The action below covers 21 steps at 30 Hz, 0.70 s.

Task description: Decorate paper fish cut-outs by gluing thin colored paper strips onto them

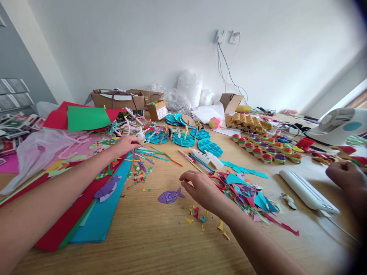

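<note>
Apparently reached with the left hand (127, 146) beside a small white object (140, 134), grip impossible to tell, and held the right hand (197, 187), loosely parted and empty, near a purple paper fish (170, 196) on the table (140, 233), likely fetching something, next needing a sure pinch.

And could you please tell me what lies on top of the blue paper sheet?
A purple paper fish lies partly on the blue paper sheet, and a thin orange strip lies at its far end. Whatever the fish covers is hidden.
</note>
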Each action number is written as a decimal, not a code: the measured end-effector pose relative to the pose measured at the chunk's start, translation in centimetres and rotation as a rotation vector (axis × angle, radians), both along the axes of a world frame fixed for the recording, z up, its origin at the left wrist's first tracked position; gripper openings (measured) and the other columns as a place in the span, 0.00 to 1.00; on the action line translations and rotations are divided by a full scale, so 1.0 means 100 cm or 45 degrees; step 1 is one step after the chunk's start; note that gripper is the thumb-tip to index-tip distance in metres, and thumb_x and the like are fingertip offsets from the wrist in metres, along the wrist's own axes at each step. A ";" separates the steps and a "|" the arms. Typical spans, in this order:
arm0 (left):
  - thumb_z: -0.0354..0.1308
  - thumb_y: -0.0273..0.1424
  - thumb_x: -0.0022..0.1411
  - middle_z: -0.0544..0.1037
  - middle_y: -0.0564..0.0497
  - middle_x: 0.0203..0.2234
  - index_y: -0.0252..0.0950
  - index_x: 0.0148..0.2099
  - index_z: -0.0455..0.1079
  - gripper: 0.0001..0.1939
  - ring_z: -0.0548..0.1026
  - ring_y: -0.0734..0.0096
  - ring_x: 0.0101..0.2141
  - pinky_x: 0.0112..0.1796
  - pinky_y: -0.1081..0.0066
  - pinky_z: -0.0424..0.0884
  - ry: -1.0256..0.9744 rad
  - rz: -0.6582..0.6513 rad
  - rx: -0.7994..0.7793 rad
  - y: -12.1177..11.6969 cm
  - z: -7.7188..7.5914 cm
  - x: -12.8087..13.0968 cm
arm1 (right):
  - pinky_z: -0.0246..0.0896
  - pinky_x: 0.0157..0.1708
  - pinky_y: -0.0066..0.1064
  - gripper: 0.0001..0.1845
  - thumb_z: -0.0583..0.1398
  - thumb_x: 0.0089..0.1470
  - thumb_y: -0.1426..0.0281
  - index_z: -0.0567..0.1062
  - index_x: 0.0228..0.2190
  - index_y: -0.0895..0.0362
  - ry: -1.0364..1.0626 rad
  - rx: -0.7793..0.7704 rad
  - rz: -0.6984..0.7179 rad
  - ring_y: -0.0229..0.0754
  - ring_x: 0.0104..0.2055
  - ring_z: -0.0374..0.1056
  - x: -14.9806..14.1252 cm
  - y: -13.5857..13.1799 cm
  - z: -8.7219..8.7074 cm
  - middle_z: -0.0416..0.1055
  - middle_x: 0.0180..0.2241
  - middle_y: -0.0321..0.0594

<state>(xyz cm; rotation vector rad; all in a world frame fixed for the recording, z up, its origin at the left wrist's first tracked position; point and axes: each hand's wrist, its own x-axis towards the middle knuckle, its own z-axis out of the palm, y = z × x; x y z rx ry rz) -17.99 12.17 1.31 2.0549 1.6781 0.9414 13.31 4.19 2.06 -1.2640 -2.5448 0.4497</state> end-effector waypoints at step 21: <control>0.58 0.31 0.49 0.72 0.55 0.19 0.33 0.25 0.69 0.06 0.69 0.76 0.24 0.29 0.74 0.64 -0.407 -0.324 -0.094 -0.032 0.073 0.053 | 0.58 0.28 0.28 0.09 0.53 0.51 0.69 0.73 0.28 0.57 0.587 -0.200 -0.130 0.38 0.30 0.67 0.007 0.001 0.002 0.73 0.28 0.39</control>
